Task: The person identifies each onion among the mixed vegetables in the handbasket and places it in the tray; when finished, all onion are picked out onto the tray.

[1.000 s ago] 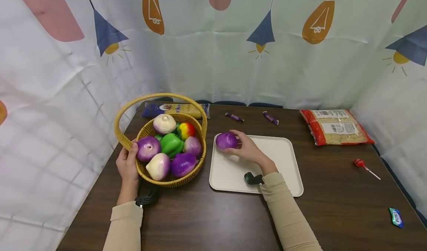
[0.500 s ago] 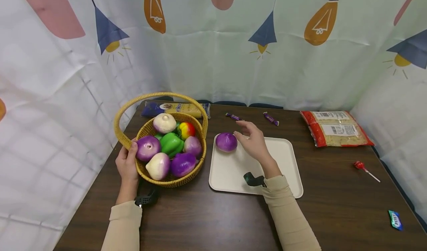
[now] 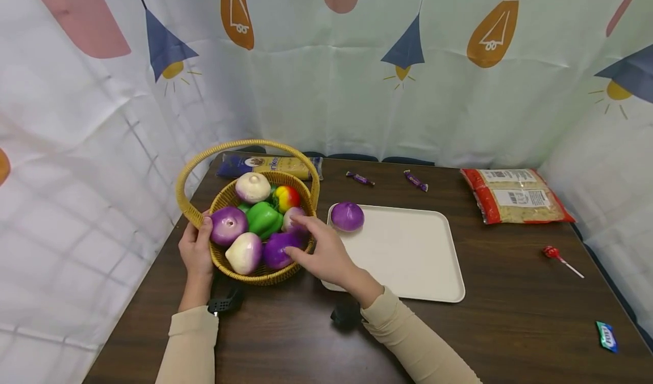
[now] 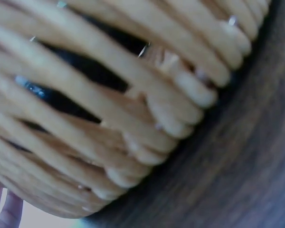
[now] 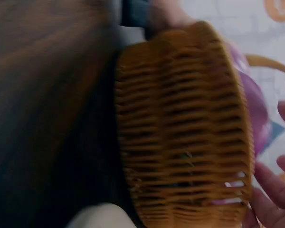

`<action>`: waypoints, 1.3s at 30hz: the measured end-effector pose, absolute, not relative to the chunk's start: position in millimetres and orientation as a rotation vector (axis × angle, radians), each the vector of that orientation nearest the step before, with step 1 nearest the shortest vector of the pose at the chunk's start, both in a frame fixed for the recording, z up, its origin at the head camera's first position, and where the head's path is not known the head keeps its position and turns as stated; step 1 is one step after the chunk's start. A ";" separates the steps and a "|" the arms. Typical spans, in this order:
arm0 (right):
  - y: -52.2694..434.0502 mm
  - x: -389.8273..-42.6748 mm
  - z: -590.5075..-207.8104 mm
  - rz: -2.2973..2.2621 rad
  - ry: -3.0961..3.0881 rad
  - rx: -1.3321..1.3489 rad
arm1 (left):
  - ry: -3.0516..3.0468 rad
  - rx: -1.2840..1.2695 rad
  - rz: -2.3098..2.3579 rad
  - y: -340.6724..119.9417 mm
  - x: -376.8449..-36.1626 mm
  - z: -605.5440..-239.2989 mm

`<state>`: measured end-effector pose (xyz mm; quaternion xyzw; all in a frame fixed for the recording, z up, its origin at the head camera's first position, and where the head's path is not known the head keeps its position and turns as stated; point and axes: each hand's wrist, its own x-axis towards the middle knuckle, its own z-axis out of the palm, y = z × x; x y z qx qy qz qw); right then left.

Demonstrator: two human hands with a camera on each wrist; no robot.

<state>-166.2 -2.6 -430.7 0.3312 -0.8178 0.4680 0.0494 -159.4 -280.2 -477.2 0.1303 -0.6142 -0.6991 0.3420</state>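
Observation:
At the left, my left hand grips the side of the yellow wicker basket near the foot of its handle. Inside lie white-purple turnips, a green bell pepper, a red-yellow pepper and several purple onion-like vegetables. My right hand is over the basket's right rim, thumb and fingers spread about a deep purple vegetable. Gaps show between fingers and vegetable in the right wrist view, where the basket wall fills the middle. A purple onion-like vegetable sits in the white tray's far-left corner.
Behind the basket lies a pasta packet. Two purple-wrapped candies are at the back of the dark table. Toward the right are a red-edged bag, a red lollipop and a small blue-green packet.
My right hand let go of the purple vegetable on the tray, lifted off, then moved left to the basket. The left hand stays on the basket.

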 end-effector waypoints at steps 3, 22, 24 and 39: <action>-10.6 -163.2 -436.5 1.172 -2.565 1.047 | -1.614 0.343 -1.806 -279.9 -159.1 -476.6; -16.0 -159.3 -440.1 1.118 -2.518 1.037 | -1.578 0.311 -1.815 -277.5 -160.5 -479.6; -11.3 -160.4 -434.8 1.261 -2.499 1.038 | -1.593 0.317 -1.805 -278.1 -161.0 -480.3; 71.7 -196.4 -387.6 1.698 -2.509 0.723 | -1.581 0.326 -1.840 -277.6 -158.9 -476.7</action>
